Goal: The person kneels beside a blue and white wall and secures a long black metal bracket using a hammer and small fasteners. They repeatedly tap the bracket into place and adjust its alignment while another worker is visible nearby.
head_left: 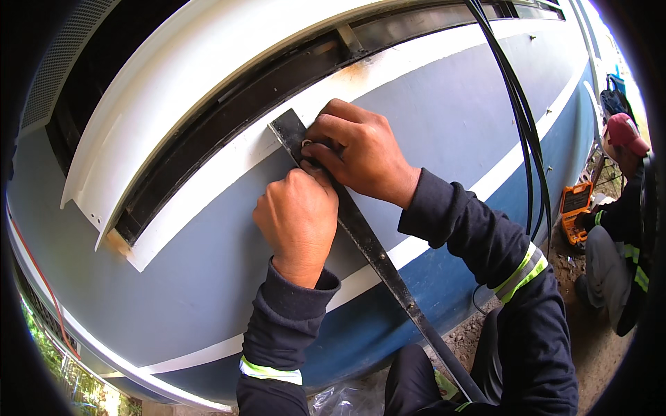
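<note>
A long black metal strip (379,258) slants across the blue and grey curved panel (215,291), from its squared upper end down toward my knees. Small fasteners dot its length. My left hand (295,218) is closed around the strip's edge just below the upper end, its fingertips partly hidden. Above it, my right hand (371,152) pinches at a small, shiny round metal fastener (306,143) on the strip's face. Whether that piece is a nut, a washer or a bolt head, I cannot tell.
A white curved flap (139,104) stands out over a dark opening, up and left of my hands. Black cables (517,104) hang at the right. Beyond them a person (617,229) in a red cap crouches by an open orange tool case (576,211). Clear plastic (347,401) lies below.
</note>
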Motion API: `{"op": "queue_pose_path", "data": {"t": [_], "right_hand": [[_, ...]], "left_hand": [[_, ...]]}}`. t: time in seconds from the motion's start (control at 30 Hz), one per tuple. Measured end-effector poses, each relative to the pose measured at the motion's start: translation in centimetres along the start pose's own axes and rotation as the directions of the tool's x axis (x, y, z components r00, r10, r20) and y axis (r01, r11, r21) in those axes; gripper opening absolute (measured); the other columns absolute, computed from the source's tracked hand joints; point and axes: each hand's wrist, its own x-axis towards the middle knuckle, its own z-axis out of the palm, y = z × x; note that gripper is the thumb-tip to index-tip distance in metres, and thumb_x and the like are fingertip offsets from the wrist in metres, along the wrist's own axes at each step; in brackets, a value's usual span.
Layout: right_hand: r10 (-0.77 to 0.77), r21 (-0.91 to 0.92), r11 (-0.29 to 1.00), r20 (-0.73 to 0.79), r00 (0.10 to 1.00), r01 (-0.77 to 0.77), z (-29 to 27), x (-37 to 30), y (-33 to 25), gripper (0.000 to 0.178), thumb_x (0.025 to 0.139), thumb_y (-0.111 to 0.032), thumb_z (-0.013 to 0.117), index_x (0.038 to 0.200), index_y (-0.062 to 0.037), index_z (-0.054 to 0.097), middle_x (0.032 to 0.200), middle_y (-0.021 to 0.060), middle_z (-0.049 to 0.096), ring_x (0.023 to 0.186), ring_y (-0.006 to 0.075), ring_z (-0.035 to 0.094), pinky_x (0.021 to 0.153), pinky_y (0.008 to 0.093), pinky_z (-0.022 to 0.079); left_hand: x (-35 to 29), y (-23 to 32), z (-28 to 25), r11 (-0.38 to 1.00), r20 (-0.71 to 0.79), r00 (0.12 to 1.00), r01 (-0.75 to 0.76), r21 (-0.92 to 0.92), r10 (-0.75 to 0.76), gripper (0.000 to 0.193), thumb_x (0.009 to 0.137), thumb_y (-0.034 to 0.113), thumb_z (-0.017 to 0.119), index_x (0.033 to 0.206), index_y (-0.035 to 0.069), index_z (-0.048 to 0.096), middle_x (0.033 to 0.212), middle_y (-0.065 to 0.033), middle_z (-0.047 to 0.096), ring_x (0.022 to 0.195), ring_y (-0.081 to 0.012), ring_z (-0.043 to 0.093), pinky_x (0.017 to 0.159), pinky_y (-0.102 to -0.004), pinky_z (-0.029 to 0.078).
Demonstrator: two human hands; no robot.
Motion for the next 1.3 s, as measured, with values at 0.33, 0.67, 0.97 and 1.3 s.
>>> {"op": "queue_pose_path", "data": {"t": [0.33, 0.67, 0.97, 1.3], "right_hand": [[-0.057, 0.024, 0.998, -0.054, 0.997, 0.058, 0.7, -0.2, 0.6, 0.015, 0.080, -0.009, 0.085, 0.092, -0.0064, 0.076, 0.090, 0.0064, 0.070, 0.071, 0.0257, 0.071, 0.063, 0.0369, 0.058], [0.305, 0.134, 0.943, 0.017, 0.952, -0.305, -6.3, -9.8, -4.3, 0.015, 0.090, -0.001, 0.079, 0.099, 0.0001, 0.067, 0.097, 0.0122, 0.070, 0.081, 0.0258, 0.071, 0.067, 0.0338, 0.056], [0.892, 0.240, -0.004, 0.440, 0.106, -0.971, -13.9, -32.6, -13.9, 0.002, 0.100, 0.004, 0.064, 0.099, 0.0024, 0.063, 0.085, 0.0071, 0.068, 0.077, 0.0149, 0.070, 0.067, 0.0294, 0.056], [0.864, 0.246, -0.340, 0.462, -0.199, -0.908, -16.9, -40.6, -16.0, 0.011, 0.102, -0.002, 0.064, 0.096, 0.0059, 0.069, 0.077, 0.0067, 0.068, 0.068, 0.0134, 0.066, 0.062, 0.0290, 0.053]], "left_hand": [[0.0, 0.0, -0.1, 1.000, -0.001, 1.000, -0.015, -0.020, 0.015, 0.043, 0.097, 0.022, 0.061, 0.061, 0.002, 0.069, 0.062, -0.0260, 0.066, 0.062, -0.0461, 0.070, 0.058, -0.0518, 0.058], [0.1, 0.0, -0.1, 1.000, 0.052, 0.998, 0.031, 0.003, -0.031, 0.052, 0.102, 0.029, 0.053, 0.060, 0.002, 0.066, 0.060, -0.0239, 0.065, 0.060, -0.0460, 0.069, 0.060, -0.0528, 0.057], [-0.4, -0.2, 0.1, 0.997, 0.053, 0.999, -0.009, -0.071, 0.013, 0.050, 0.101, 0.029, 0.054, 0.063, -0.001, 0.066, 0.065, -0.0257, 0.066, 0.064, -0.0474, 0.069, 0.063, -0.0562, 0.056], [-0.4, -0.8, 1.0, 0.997, 0.006, 1.000, -0.015, -0.079, 0.015, 0.066, 0.106, 0.047, 0.057, 0.076, -0.012, 0.064, 0.068, -0.0265, 0.059, 0.064, -0.0425, 0.055, 0.067, -0.0518, 0.047]]}}
